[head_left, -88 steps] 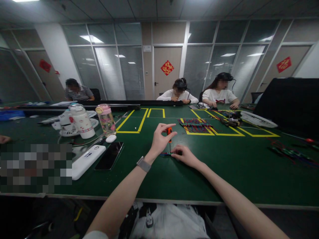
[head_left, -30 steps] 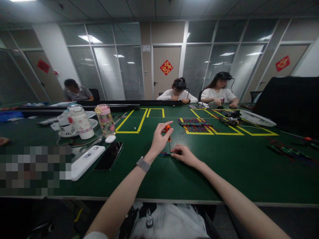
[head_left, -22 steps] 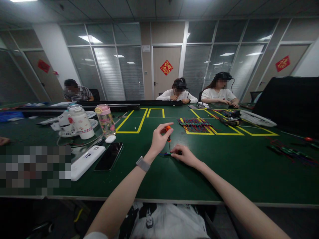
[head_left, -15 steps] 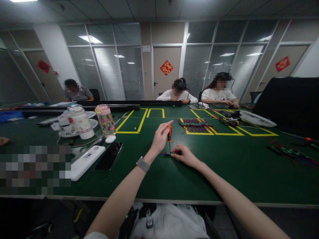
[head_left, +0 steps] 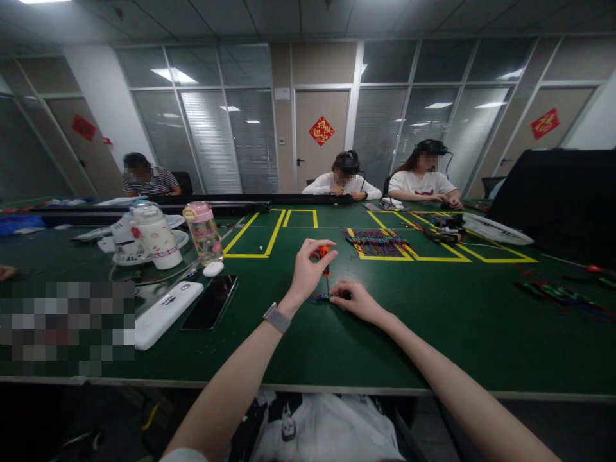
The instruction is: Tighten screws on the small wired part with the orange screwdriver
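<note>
My left hand [head_left: 310,269] has its fingers around the orange and black handle of a screwdriver [head_left: 326,263], which stands upright. The shaft points down to a small green terminal block [head_left: 326,297] with red and blue wires, lying on the table. My right hand [head_left: 355,299] pinches the right end of that block with thumb and fingers, low over the tabletop. The exact contact of the screwdriver tip is too small to make out.
On the green table [head_left: 269,359], a phone [head_left: 210,303], a white power bank [head_left: 168,316] and bottles [head_left: 156,237] stand left. A bundle of wired blocks [head_left: 378,242] lies ahead, more wired pieces [head_left: 563,292] right. Several people sit across the table.
The fingers of my left hand have gone from stretched out beside the screwdriver to curled around its handle. My right hand and the terminal block have stayed in place.
</note>
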A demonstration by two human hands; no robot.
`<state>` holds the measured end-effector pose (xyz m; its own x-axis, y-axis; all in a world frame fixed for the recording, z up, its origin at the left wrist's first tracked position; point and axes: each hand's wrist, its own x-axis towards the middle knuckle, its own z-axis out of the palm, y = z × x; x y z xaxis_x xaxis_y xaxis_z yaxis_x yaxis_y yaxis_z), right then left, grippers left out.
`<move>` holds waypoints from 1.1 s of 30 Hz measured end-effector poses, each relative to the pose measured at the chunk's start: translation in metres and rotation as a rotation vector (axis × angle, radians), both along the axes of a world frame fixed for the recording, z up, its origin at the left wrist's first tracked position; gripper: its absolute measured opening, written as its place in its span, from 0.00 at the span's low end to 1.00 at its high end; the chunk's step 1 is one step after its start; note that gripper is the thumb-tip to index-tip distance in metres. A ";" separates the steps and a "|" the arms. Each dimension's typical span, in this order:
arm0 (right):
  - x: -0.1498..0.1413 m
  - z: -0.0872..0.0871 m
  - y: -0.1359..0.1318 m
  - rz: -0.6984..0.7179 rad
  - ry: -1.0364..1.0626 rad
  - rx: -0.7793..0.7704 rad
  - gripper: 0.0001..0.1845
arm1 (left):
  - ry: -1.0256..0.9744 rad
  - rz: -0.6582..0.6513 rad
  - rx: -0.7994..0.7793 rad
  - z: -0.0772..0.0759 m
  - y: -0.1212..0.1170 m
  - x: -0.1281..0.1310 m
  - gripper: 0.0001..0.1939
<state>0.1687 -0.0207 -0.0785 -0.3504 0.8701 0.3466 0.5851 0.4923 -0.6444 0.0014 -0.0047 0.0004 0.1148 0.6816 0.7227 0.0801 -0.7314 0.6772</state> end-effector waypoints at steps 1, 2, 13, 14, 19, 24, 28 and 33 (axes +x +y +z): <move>0.000 0.001 0.000 -0.002 -0.001 -0.001 0.07 | 0.007 0.008 0.000 0.000 -0.001 0.000 0.09; -0.001 0.001 -0.001 -0.003 -0.002 -0.001 0.07 | 0.013 0.017 -0.003 0.001 -0.001 0.000 0.09; 0.000 0.001 0.000 0.004 -0.004 0.005 0.07 | 0.015 -0.129 -0.061 0.001 -0.002 0.001 0.16; 0.000 0.000 0.000 0.002 -0.003 0.006 0.07 | 0.028 -0.079 -0.024 0.001 -0.003 0.001 0.15; 0.000 0.000 0.001 0.005 -0.007 0.007 0.06 | 0.025 -0.079 -0.017 -0.001 -0.001 0.001 0.14; 0.000 0.000 0.000 0.010 -0.004 0.015 0.06 | 0.032 -0.127 -0.046 -0.001 -0.002 0.001 0.14; 0.000 -0.001 0.001 0.015 -0.004 0.014 0.06 | 0.056 -0.049 -0.002 0.000 -0.003 0.001 0.13; 0.001 -0.002 0.002 0.013 -0.001 0.022 0.07 | 0.014 -0.183 -0.065 0.000 -0.004 0.002 0.16</move>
